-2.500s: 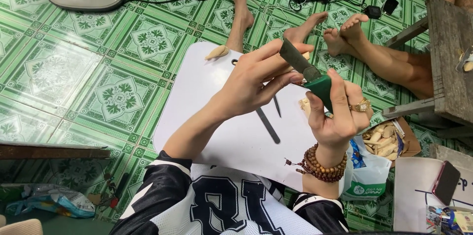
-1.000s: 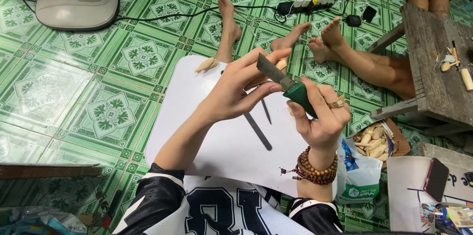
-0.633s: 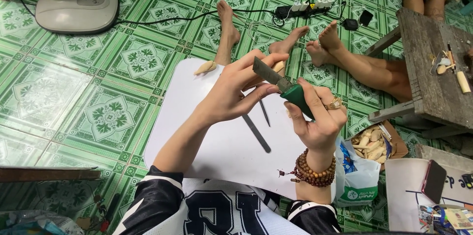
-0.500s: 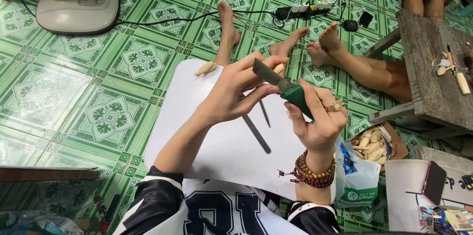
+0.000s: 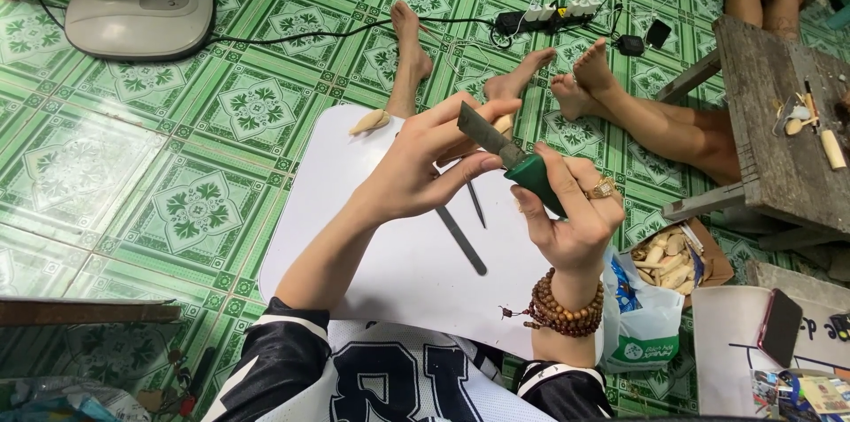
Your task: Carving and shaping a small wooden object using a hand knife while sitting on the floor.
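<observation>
My right hand, with a bead bracelet on its wrist, grips the green handle of a flat metal file. My left hand pinches the file's grey blade between thumb and fingers; whether a small piece sits under those fingers is hidden. Both hands hover above a white board that rests on my lap. On the board lie a flat dark file and a thinner tool. A small pale carved wooden piece lies at the board's far edge.
Beyond the board are bare feet and another person's legs. A fan base, a power strip with cables, a wooden bench with tools, a box of wooden pieces, a plastic bag and a phone surround me.
Both hands have stayed on the file, which now lies flatter and slightly lower over the board. The view has shifted a little; the tools on the board have not moved.
</observation>
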